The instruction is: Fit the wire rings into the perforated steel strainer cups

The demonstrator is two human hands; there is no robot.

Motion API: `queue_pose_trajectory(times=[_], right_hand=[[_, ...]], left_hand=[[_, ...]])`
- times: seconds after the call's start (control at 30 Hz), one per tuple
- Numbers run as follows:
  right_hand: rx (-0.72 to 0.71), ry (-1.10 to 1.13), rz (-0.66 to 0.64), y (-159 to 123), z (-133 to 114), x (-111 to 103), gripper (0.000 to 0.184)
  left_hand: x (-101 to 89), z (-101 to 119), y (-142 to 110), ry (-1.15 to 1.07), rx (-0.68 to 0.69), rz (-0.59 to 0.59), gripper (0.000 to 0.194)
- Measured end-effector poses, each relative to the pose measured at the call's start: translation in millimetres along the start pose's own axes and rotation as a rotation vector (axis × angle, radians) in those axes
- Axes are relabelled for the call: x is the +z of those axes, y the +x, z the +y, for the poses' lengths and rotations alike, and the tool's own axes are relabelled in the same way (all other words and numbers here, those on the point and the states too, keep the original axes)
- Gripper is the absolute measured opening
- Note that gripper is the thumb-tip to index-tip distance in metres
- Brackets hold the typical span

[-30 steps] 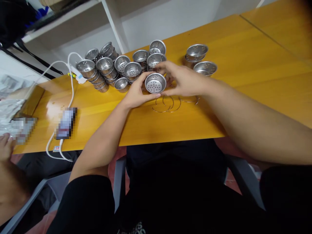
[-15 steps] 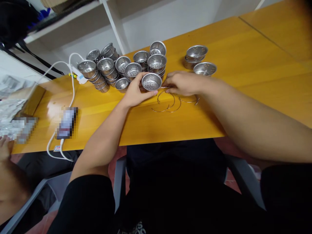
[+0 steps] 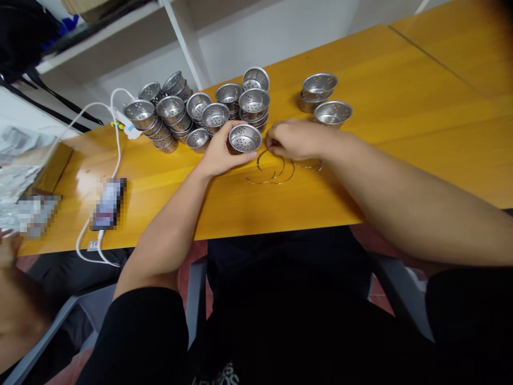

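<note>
My left hand [image 3: 219, 154] is wrapped round a perforated metal strainer cup [image 3: 245, 140], its open mouth tilted up toward me. To its right, my right hand [image 3: 289, 139] has its fingertips pinched together on a thin curved wire [image 3: 260, 159]. Several more bent wire pieces [image 3: 284, 181] lie loose on the table below the hands, and another wire [image 3: 310, 166] rests under my right wrist. Just behind my left hand stand stacks of the same strainer cups [image 3: 215, 116].
More strainer cups [image 3: 333, 113] stand beyond my right forearm. On the left, a phone [image 3: 109, 204] with a white cable [image 3: 119, 141] lies on the wooden table [image 3: 240, 214]. Another person's hand [image 3: 8, 248] is at the far left edge. White shelving [image 3: 182, 45] stands behind.
My right fingertips have drawn together on the wire and its near end has shifted slightly. My left hand keeps hold of the strainer cup. The whole view has shifted slightly.
</note>
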State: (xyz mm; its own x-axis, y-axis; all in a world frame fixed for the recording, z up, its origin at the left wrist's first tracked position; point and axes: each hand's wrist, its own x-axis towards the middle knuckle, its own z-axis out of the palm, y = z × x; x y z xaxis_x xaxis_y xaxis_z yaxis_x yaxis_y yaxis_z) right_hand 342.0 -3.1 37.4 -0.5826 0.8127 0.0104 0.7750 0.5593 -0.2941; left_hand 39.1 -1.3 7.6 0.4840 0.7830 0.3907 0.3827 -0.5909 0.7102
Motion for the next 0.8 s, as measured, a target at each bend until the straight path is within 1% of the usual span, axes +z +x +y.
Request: queue_pose_trajectory(times=[0.17,0.23,0.33,0.47,0.63,0.73,0.8], right_hand=[[-0.091,-0.058,-0.017,-3,4,-5,0.012],[-0.116,-0.027,0.000,-6,9,-10,0.013],[-0.153,0.054,0.028,-12,16,-21,0.008],[-0.160,0.128,0.023,-19,21,-31,0.005],[-0.117,0.169,-0.014,-19,25,-29,0.007],[-0.134,0.168,0.000,-16,27,-26,0.014],[-0.136,0.158,0.017,-15,27,-25,0.015]], left_hand=[[0.6,-9,2,-0.015,0.059,0.023,0.112],[1.8,-14,3,-0.032,0.076,0.033,0.111],[3.4,-19,3,-0.033,0.092,0.049,0.110],[4.4,-22,4,-0.044,0.095,0.036,0.109],[3.5,-27,6,-0.068,0.110,0.007,0.113],[2.9,-32,7,-0.082,0.134,0.002,0.115],[2.8,-34,7,-0.085,0.149,0.005,0.116]])
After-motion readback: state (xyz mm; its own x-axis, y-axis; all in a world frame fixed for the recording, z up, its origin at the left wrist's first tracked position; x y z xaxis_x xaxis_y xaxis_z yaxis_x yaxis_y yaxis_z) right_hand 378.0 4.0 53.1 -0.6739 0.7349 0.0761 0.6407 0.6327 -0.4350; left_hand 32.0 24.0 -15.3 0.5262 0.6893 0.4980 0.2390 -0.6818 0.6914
